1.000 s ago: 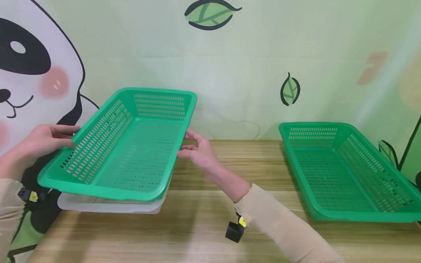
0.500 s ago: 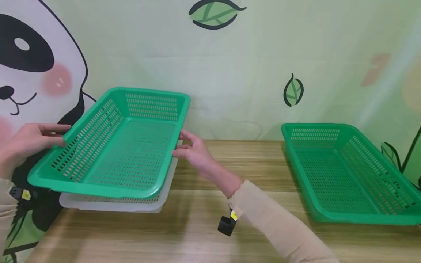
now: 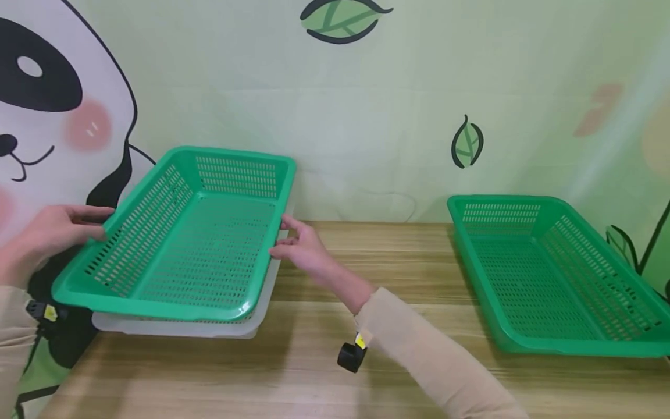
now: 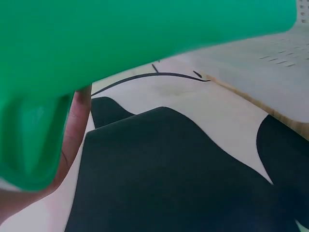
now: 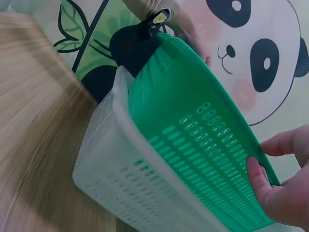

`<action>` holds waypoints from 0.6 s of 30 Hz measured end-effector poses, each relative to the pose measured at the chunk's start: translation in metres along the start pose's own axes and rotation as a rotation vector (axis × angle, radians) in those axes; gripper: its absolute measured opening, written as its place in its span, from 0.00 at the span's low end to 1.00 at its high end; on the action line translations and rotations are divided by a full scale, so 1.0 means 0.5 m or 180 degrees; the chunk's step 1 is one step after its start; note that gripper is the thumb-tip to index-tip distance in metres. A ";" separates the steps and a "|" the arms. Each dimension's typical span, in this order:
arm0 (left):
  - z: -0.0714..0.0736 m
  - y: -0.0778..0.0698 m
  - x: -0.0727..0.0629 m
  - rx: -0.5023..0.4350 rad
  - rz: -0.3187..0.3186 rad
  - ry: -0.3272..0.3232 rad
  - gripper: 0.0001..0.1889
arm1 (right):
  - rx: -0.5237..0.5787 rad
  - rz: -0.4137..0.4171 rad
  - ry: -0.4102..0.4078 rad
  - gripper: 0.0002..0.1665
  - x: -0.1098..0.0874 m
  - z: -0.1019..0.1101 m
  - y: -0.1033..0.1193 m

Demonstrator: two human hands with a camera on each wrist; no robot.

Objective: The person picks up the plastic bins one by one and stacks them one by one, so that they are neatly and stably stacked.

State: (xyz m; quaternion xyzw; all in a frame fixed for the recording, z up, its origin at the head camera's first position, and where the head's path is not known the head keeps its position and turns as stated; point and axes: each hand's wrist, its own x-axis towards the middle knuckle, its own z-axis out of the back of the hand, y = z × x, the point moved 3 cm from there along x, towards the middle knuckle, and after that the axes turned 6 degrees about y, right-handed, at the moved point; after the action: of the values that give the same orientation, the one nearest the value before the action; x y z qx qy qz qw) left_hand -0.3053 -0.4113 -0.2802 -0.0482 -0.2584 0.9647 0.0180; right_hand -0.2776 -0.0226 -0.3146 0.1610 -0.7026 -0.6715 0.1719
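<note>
Green basket (image 3: 201, 250), rim pinched by left hand (image 3: 49, 234) and right hand (image 3: 303, 247), tilts partly inside the white basket (image 5: 108, 157); uneven lowering could wedge it.

Left green rectangular slotted basket (image 3: 209, 253): smooth plastic, glossy glint on its rim
White rectangular slotted basket (image 5: 107, 162): smooth, milky plastic, soft sheen
Right green rectangular slotted basket (image 3: 544, 285): smooth plastic, mildly shiny
Pale brown table (image 3: 319, 364): streaked wood grain, faint sheen
Light green printed backdrop (image 3: 377, 110): matt, cloth-like, faintly creased
Beige sleeve (image 3: 434, 355): matt cloth
</note>
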 end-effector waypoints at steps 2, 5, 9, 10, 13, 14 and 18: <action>-0.008 -0.011 -0.007 -0.0035 0.0038 0.0059 0.30 | -0.0016 -0.0019 0.0008 0.42 0.001 0.001 -0.007; -0.019 -0.001 -0.001 -0.0097 0.0091 0.0097 0.30 | 0.0008 -0.0030 0.0032 0.42 0.005 0.002 -0.016; -0.029 0.002 0.000 -0.0130 0.0086 0.0118 0.30 | 0.0018 -0.0030 0.0055 0.40 0.011 0.006 -0.027; -0.030 -0.011 -0.008 -0.0131 0.0088 0.0154 0.30 | 0.0011 -0.0030 0.0058 0.39 0.013 0.007 -0.029; -0.033 -0.031 -0.023 -0.0115 0.0098 0.0172 0.29 | -0.0010 -0.0027 0.0080 0.38 0.016 0.009 -0.037; -0.034 -0.034 -0.026 -0.0116 0.0102 0.0176 0.29 | -0.0011 -0.0032 0.0083 0.39 0.017 0.010 -0.040; -0.041 -0.040 -0.026 -0.0104 0.0117 0.0163 0.29 | 0.0008 -0.0060 0.0070 0.39 0.017 0.014 -0.047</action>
State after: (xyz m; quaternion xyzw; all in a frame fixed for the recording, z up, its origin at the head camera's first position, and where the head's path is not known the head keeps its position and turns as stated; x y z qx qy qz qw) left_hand -0.2900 -0.3846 -0.2869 -0.0779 -0.2726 0.9589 0.0060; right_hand -0.2886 -0.0215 -0.3383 0.1752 -0.6999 -0.6704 0.1731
